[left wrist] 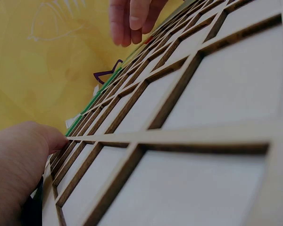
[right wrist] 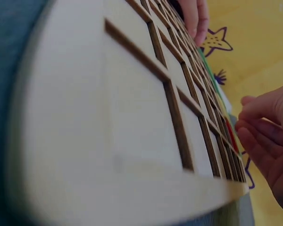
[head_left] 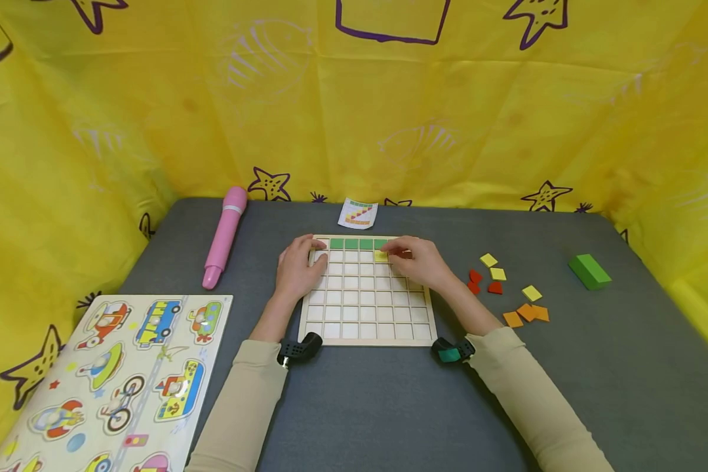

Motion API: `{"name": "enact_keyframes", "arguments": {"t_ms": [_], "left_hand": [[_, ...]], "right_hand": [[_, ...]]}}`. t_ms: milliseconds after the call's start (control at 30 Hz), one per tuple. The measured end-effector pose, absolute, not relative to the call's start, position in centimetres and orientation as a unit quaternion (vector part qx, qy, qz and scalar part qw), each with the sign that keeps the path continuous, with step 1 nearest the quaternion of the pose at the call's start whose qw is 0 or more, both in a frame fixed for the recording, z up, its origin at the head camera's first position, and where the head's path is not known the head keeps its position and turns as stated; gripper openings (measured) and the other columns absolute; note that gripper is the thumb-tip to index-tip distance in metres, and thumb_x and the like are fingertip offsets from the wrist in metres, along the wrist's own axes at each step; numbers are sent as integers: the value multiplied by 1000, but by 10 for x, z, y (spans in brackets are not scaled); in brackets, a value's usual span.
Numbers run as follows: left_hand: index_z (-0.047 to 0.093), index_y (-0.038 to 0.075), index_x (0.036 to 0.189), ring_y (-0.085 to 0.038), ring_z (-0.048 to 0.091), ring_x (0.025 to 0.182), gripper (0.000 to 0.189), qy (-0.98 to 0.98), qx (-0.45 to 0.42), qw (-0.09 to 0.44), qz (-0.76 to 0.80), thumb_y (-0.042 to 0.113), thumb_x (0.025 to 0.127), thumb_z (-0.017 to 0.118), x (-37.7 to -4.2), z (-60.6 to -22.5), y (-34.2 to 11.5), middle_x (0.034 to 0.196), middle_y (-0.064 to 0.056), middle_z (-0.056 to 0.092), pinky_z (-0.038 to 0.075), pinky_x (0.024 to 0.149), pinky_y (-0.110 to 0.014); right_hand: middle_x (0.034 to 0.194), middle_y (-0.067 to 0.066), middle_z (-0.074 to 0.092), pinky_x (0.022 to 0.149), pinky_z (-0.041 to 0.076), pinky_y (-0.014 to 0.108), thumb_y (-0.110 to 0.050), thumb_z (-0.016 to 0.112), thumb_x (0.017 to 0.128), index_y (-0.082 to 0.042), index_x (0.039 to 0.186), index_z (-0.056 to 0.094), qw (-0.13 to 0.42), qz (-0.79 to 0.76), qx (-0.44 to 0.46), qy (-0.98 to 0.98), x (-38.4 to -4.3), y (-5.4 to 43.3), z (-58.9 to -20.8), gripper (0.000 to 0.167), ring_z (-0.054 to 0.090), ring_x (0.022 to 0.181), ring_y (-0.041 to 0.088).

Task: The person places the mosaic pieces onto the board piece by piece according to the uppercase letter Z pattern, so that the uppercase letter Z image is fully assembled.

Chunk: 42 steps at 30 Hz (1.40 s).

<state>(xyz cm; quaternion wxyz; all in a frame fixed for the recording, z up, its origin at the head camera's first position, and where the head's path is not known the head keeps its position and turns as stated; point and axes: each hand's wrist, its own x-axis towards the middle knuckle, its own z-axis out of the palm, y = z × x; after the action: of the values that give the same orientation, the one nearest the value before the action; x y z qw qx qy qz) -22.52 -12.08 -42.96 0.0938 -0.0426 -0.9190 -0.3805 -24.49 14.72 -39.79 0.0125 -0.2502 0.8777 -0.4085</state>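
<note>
A wooden grid board [head_left: 368, 341] with white cells lies in front of me. Several green tiles [head_left: 351, 244] fill part of its far row, and a yellow tile [head_left: 381, 256] sits just below them near the right. My left hand [head_left: 297, 265] rests at the board's far left corner, its thumb [left wrist: 52, 139] touching the edge. My right hand [head_left: 417, 262] is over the far right part, fingertips at the yellow tile; no piece shows between them. A red piece [right wrist: 230, 134] lies in the grid beside these fingers, mostly covered in the head view.
Right of the board lie loose yellow tiles [head_left: 498, 274], red pieces [head_left: 495, 288], orange tiles [head_left: 513, 319] and a green block [head_left: 590, 271]. A small pattern card [head_left: 358, 214] is behind it. Leftward are a pink microphone-like stick [head_left: 221, 239] and a vehicle puzzle board [head_left: 147, 367].
</note>
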Motion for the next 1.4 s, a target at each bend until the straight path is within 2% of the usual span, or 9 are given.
{"name": "enact_keyframes", "arguments": {"t_ms": [267, 467, 567, 800, 900, 1133, 1233, 1400], "left_hand": [[65, 6, 115, -34, 40, 133, 27, -919, -48, 94, -380, 22, 95, 56, -225, -430, -121, 142, -17, 47, 18, 115, -47], [66, 6, 115, -34, 40, 134, 27, -918, -47, 93, -384, 21, 94, 57, -225, -429, -121, 143, -17, 46, 17, 115, -48], [66, 7, 115, -34, 40, 134, 27, -917, -45, 93, -386, 21, 94, 57, -225, -429, -122, 143, -16, 46, 17, 115, -47], [66, 6, 115, -33, 40, 134, 27, -916, -46, 94, -386, 21, 94, 57, -225, -429, -121, 143, -16, 46, 17, 115, -47], [66, 6, 115, -33, 40, 134, 27, -917, -46, 94, -385, 21, 95, 56, -225, -430, -120, 143, -16, 47, 17, 115, -47], [66, 6, 115, -34, 40, 134, 27, -917, -45, 96, -385, 21, 95, 56, -225, -430, -121, 143, -17, 46, 17, 115, -48], [66, 6, 115, -34, 40, 134, 27, -917, -48, 96, -385, 21, 95, 56, -225, -430, -121, 143, -17, 47, 18, 115, -48], [66, 6, 115, -33, 40, 134, 27, -917, -49, 98, -383, 22, 95, 56, -225, -431, -121, 143, -17, 47, 18, 115, -47]], "right_hand": [[104, 9, 70, 77, 54, 39, -10, 64, 93, -6, 106, 72, -18, -375, -221, 900, -232, 189, -398, 16, 64, 88, 24], [100, 12, 68, 77, 52, 42, -8, 65, 91, -4, 106, 72, -35, -308, -192, 931, -221, 232, -395, 16, 62, 86, 26], [96, 13, 68, 76, 50, 44, -9, 66, 90, -2, 106, 71, -31, -282, -166, 944, -215, 250, -391, 18, 62, 84, 28], [89, 12, 65, 68, 47, 37, -19, 72, 87, 1, 106, 69, 3, -248, -139, 959, -210, 268, -386, 27, 57, 79, 27], [92, 14, 66, 73, 48, 41, -13, 72, 87, 1, 106, 69, 1, -253, -148, 956, -211, 267, -387, 25, 58, 82, 29], [109, 22, 64, 90, 46, 54, -3, 70, 86, 1, 111, 68, -18, -271, -183, 945, -214, 260, -392, 25, 58, 99, 38], [111, 22, 64, 91, 46, 54, -5, 71, 86, 1, 114, 67, -15, -270, -178, 946, -214, 259, -392, 28, 59, 101, 38], [106, 20, 66, 86, 50, 51, -6, 71, 87, 3, 115, 66, -4, -281, -176, 943, -214, 259, -392, 29, 62, 95, 35]]}}
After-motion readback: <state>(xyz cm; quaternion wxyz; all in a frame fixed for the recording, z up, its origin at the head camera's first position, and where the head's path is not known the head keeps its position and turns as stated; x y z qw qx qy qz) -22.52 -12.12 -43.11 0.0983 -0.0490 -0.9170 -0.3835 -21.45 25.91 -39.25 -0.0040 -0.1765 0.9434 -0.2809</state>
